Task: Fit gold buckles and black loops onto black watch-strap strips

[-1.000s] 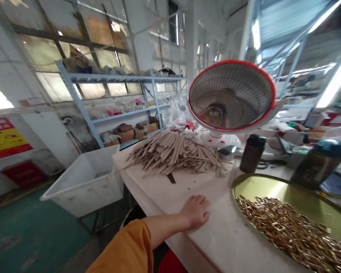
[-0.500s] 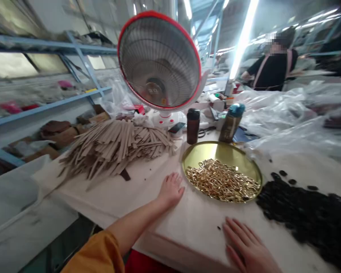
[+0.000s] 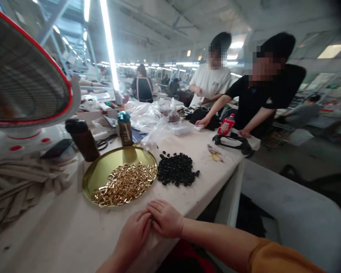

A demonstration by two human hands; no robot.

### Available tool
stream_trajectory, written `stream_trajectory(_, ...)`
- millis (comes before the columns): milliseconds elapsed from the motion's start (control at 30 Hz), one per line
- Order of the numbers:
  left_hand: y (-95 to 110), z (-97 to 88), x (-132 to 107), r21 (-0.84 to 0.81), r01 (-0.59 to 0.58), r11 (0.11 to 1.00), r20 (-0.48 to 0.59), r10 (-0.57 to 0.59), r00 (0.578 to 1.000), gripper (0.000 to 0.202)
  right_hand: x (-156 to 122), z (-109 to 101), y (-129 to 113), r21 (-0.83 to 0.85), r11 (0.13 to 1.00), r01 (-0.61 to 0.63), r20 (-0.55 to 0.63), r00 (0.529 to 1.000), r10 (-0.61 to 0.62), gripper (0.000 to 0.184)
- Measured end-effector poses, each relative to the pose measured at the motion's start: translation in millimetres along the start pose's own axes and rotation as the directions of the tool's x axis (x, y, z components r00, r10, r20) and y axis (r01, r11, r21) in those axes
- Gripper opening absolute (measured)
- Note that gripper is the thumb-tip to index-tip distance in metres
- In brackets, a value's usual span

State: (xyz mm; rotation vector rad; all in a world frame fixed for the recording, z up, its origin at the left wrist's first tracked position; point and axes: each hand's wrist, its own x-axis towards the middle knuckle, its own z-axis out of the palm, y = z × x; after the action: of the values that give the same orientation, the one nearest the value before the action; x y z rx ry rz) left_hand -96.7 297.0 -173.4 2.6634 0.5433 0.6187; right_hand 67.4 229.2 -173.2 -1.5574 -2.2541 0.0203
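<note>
Near the front edge of the table, my left hand [image 3: 134, 232] and my right hand [image 3: 167, 219] meet, palms down and fingers stretched out. The right fingertips lie against or over the left ones, which are partly hidden. I see nothing held in either hand. Just beyond them is a round gold tray [image 3: 102, 167] with a heap of small gold metal buckles [image 3: 127, 185]. Right of the tray lies a pile of small black pieces [image 3: 176, 168], apart from my hands.
A red-rimmed fan heater [image 3: 31, 76], a phone [image 3: 57, 148] and grey-beige strips [image 3: 19, 182] are at left. Two bottles, one dark [image 3: 83, 140] and one blue-capped [image 3: 125, 129], stand behind the tray. Pliers [image 3: 215, 154] and a red bottle [image 3: 226, 124] lie rightward; two people work there.
The view has swung to the right. My hands, earlier apart and flat on the table, have come together. The two people on the right have come into view.
</note>
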Motion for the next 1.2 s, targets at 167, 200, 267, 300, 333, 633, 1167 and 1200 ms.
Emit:
stream_trajectory(167, -6.8, 5.6, 6.5, -0.003, -0.085, 0.996, -0.099, 0.084, 0.992, 0.024, 3.3, -3.2, -0.5, -0.087, 0.996, 0.037, 0.001, 0.999, -0.037, 0.047)
stream_trajectory(200, -8.3, 6.4, 6.4, 0.001, -0.1, 0.995, -0.109, 0.1, 0.989, 0.025, 3.1, -4.6, 0.3, -0.099, 0.994, 0.044, 0.006, 0.999, -0.044, 0.045)
stream_trajectory(267, -10.7, 8.7, 7.7, 0.026, -0.129, 0.991, -0.117, 0.131, 0.984, 0.027, 1.1, -6.7, 3.2, -0.125, 0.991, 0.05, 0.0, 0.999, -0.05, 0.042)
stream_trajectory(300, -11.5, 10.2, 9.2, 0.046, -0.143, 0.989, -0.118, 0.148, 0.982, 0.028, -0.5, -7.3, 5.2, -0.138, 0.989, 0.046, -0.011, 0.999, -0.048, 0.04)
stream_trajectory(333, -12.0, 12.0, 11.0, 0.071, -0.162, 0.984, -0.112, 0.17, 0.979, 0.029, -2.5, -7.5, 7.3, -0.152, 0.988, 0.038, -0.025, 0.999, -0.043, 0.038)
stream_trajectory(633, -7.4, 20.3, 25.1, 0.31, -0.353, 0.883, 0.029, 0.362, 0.932, 0.027, -22.1, -8.4, 21.4, -0.12, 0.982, -0.146, -0.25, 0.962, 0.112, 0.033)
stream_trajectory(1167, 231.9, 228.4, 334.5, 0.27, -0.634, 0.724, 0.362, 0.534, 0.764, 0.046, -444.8, -69.1, 255.6, 0.385, 0.034, -0.922, -0.386, -0.127, 0.914, 0.042)
stream_trajectory(1200, 239.2, 241.5, 348.9, 0.275, -0.618, 0.737, 0.363, 0.516, 0.776, 0.05, -476.8, -61.2, 259.0, 0.398, -0.071, -0.915, -0.341, -0.22, 0.914, 0.045)
